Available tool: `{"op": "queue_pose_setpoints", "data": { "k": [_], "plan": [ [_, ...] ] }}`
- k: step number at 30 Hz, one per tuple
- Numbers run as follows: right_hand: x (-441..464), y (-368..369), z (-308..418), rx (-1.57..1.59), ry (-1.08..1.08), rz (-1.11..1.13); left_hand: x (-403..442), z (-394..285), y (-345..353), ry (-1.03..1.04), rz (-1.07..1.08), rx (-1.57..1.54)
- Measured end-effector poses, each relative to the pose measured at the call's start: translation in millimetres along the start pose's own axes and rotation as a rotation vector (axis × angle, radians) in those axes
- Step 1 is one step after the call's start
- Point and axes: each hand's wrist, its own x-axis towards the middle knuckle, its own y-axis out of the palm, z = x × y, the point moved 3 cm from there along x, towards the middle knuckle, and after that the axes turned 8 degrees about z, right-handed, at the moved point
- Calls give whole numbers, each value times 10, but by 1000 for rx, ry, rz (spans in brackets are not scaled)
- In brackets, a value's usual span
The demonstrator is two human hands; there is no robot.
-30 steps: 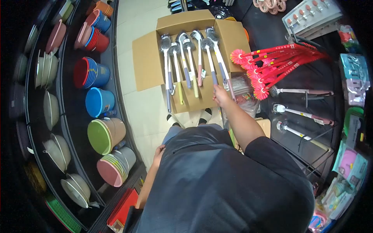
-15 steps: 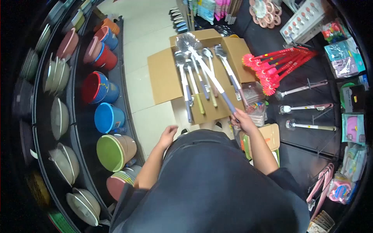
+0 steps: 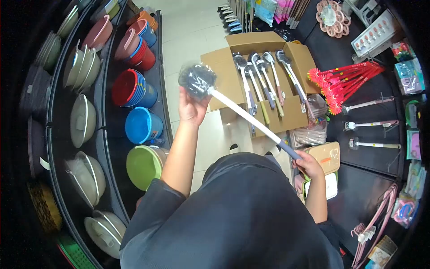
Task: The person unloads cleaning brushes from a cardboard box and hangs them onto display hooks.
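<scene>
A long-handled brush (image 3: 251,119) with a white shaft and a dark, plastic-wrapped head slants across the view. My right hand (image 3: 310,165) is closed round its grey-purple grip end. Under the wrapped head is my left hand (image 3: 193,107), its fingers against the plastic, supporting the head. Beyond the shaft stands an open cardboard box (image 3: 286,117) holding several similar wrapped brushes (image 3: 268,85), their handles lying over its near edge.
Shelves with buckets (image 3: 143,125) and basins (image 3: 85,121) line the left. At the right, red brushes (image 3: 349,83), single brushes (image 3: 374,145) and pink hangers (image 3: 376,224) hang on a dark rack. Plastic-bagged items (image 3: 311,134) and a beige board (image 3: 326,157) lie beside the box.
My right hand has lifted the brush out of the box and drawn it back. My left hand has risen from beside my body to the brush head. The view has shifted left.
</scene>
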Motion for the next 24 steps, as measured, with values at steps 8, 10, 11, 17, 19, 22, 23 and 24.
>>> {"op": "queue_pose_setpoints", "data": {
  "k": [8, 10, 11, 17, 19, 22, 23, 24],
  "plan": [
    [-84, -70, -13, 71, -4, -156, -295, -95, -102, -4, -121, 117],
    [-90, -203, -14, 152, -128, -304, -316, -135, -85, 64, -4, 209],
    [-97, -255, -26, 236, -197, -309, -334, -133, -68, 59, -1, 200],
    [-132, -458, 80, 521, -624, -359, -427, -39, 158, 14, 139, 174],
    [-155, -417, 244, 640, -757, -416, -468, 45, 169, -33, 154, 148],
    [-199, -419, 464, 671, -886, -402, -538, 130, 142, -73, 158, 200],
    [-212, -425, 539, 614, -912, -332, -550, 160, 99, -88, 151, 170],
    [-218, -291, 679, 642, -916, -467, -584, 181, 61, -108, 164, 160]
  ]
}}
